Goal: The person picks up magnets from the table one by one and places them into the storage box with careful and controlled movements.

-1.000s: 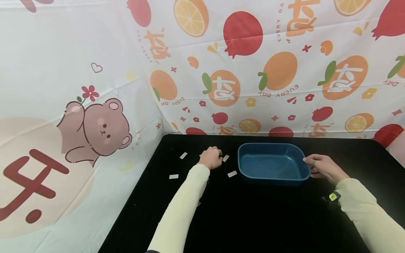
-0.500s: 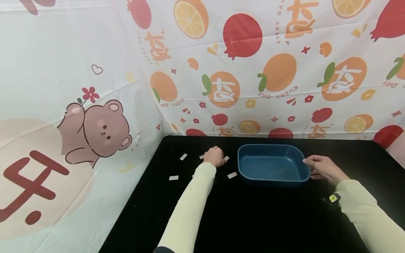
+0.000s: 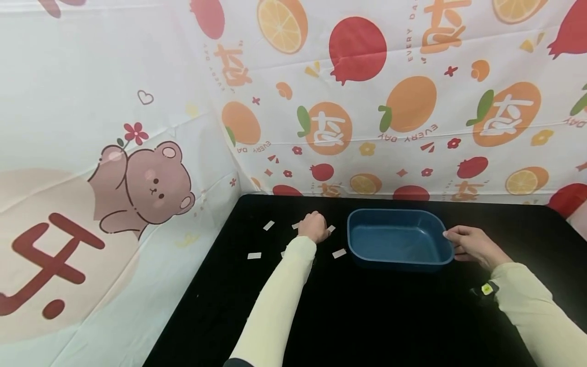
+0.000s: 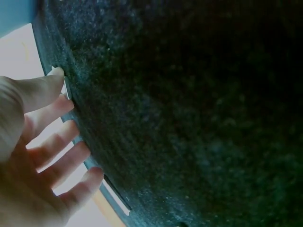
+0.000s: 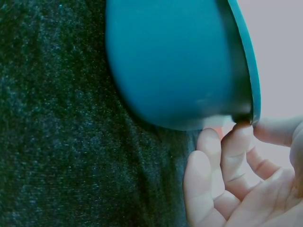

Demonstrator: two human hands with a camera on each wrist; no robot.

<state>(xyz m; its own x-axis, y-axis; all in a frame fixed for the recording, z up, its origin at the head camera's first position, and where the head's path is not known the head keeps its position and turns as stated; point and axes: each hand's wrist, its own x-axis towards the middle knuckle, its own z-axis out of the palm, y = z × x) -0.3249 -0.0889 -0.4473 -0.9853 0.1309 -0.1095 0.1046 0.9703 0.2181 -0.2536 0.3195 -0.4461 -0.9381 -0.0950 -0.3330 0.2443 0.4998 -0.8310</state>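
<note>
My left hand [image 3: 314, 227] reaches down to the far left part of the black table. In the left wrist view, its thumb and index fingertip meet the ends of a small white rectangular piece [image 4: 65, 89], while the other fingers spread loosely. This piece [image 3: 331, 229] peeks out beside the hand in the head view. My right hand [image 3: 474, 246] pinches the right rim of a blue plastic basin [image 3: 400, 264]; thumb and index finger are on the rim [image 5: 255, 106], and other fingers rest below it near the wall. No contents show inside the basin.
Several more white pieces lie scattered on the black table [image 3: 390, 316], such as a flat piece [image 3: 254, 256] at left and a white piece [image 3: 339, 253] close to the basin. Printed cloths [image 3: 367, 117] hang behind and to the left.
My left hand has shifted slightly right and come down over the white piece beside the basin. The right hand keeps its pinch on the basin's rim. The head view has swung slightly.
</note>
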